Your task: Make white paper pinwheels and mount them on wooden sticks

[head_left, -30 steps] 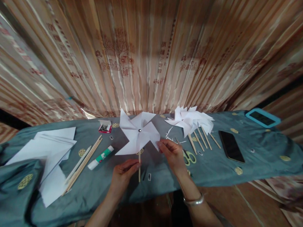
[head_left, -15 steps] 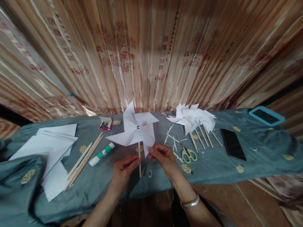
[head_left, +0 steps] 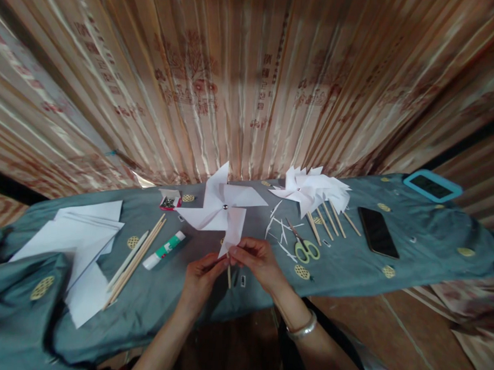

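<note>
A white paper pinwheel with a silver pin at its centre faces me above the table. My left hand is closed on its wooden stick, whose lower end shows below the fingers. At the tip of the lowest blade, my right hand pinches the paper in front of the stick. A silver bangle circles the right wrist. To the left lies a glue stick with a green label. Scissors with green handles rest right of my hands, beside thin white paper strips.
Several finished pinwheels lie overlapped at the back right, near a black phone and a blue-framed device. Leftward are wooden sticks, white paper sheets and a small box of pins. A curtain hangs behind the table.
The pinwheel's blades have turned clockwise, the lowest one swinging left in front of the stick. My right hand has moved left with its tip, close to my left hand.
</note>
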The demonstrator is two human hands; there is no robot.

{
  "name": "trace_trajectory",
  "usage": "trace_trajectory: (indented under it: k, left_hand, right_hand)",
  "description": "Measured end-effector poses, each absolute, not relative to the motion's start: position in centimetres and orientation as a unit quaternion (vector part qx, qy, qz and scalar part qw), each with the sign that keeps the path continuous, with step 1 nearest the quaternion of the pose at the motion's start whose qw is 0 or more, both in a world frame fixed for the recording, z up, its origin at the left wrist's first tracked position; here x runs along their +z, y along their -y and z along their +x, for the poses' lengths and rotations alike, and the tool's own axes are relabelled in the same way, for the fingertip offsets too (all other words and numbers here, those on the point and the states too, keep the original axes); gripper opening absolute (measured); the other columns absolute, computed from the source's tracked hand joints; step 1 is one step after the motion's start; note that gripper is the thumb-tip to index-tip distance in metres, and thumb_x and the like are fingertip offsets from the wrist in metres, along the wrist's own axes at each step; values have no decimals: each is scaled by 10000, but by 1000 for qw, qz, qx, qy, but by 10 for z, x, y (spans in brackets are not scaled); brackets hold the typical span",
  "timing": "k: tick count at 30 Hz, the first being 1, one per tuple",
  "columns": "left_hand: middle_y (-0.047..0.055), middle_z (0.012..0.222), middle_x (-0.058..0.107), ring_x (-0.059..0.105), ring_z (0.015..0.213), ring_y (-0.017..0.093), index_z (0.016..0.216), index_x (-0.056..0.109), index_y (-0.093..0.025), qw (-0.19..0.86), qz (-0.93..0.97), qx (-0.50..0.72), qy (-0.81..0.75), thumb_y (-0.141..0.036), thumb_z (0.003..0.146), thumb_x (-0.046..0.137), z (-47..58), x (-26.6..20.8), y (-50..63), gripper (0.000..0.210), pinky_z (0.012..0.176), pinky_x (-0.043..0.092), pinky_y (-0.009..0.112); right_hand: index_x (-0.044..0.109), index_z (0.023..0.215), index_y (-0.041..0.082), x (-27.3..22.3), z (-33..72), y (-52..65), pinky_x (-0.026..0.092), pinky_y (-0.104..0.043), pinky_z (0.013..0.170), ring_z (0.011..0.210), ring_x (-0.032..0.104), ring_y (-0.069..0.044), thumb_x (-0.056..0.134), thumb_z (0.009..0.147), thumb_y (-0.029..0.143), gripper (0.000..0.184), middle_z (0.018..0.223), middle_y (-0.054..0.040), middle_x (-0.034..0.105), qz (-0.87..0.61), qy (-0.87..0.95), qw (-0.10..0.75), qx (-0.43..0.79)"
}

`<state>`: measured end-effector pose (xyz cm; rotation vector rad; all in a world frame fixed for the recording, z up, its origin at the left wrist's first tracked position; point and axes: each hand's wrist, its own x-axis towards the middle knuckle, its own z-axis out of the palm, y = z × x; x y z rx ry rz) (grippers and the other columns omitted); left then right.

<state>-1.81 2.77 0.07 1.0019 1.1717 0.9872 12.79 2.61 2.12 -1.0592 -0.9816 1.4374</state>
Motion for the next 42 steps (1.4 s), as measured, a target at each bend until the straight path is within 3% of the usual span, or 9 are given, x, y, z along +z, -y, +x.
trace_trajectory:
  k: [11,19,24,28,32,37,42]
  left_hand:
    - [34,756,748,647,757,225,691,790,-247,599,449,423,-511,-337,627,777,-17,8,-28,112,768,476,285]
    - [29,771,750,659,802,233,732,795,-236,600,482,405,-493,-343,657,751,-18,-2,-28,138,831,490,314]
    - [42,760,748,667,775,225,779,798,-201,587,491,405,-500,-348,642,745,-20,-4,-28,208,805,508,322]
    - [44,833,769,681,820,229,787,798,-219,584,485,404,-511,-339,638,747,-20,-1,-29,198,808,511,310]
    - [29,825,771,678,801,207,765,798,-243,576,480,409,-521,-330,620,754,-21,0,-29,175,782,507,281]
    - [42,753,755,654,726,199,737,799,-221,576,490,394,-523,-342,605,755,-20,-1,-25,184,699,501,277]
    - [50,724,742,635,679,189,728,799,-202,583,509,374,-511,-348,615,748,-20,-3,-23,191,653,488,273]
  right_hand:
    - [678,595,182,27,135,-25,388,-219,501,494,491,-81,777,664,491,331,540,27,622,-426,391,533,618]
    - [707,619,181,21,133,-27,381,-212,498,489,492,-76,773,678,443,277,545,26,639,-428,412,521,613]
    - [738,671,190,17,131,-25,435,-236,548,534,549,-105,759,686,385,197,575,18,663,-466,448,507,570]
    - [713,626,185,24,150,-24,400,-233,507,518,530,-108,782,664,349,182,547,17,642,-508,483,476,532]
    - [669,554,186,27,185,-29,373,-237,480,481,482,-102,766,671,423,282,499,12,612,-521,460,546,468]
    - [741,798,206,15,206,-38,452,-267,585,621,590,-145,755,693,403,223,708,-22,723,-568,387,634,354]
    - [757,935,231,9,201,-46,490,-309,734,817,646,-185,729,724,350,244,905,-38,752,-555,408,647,327]
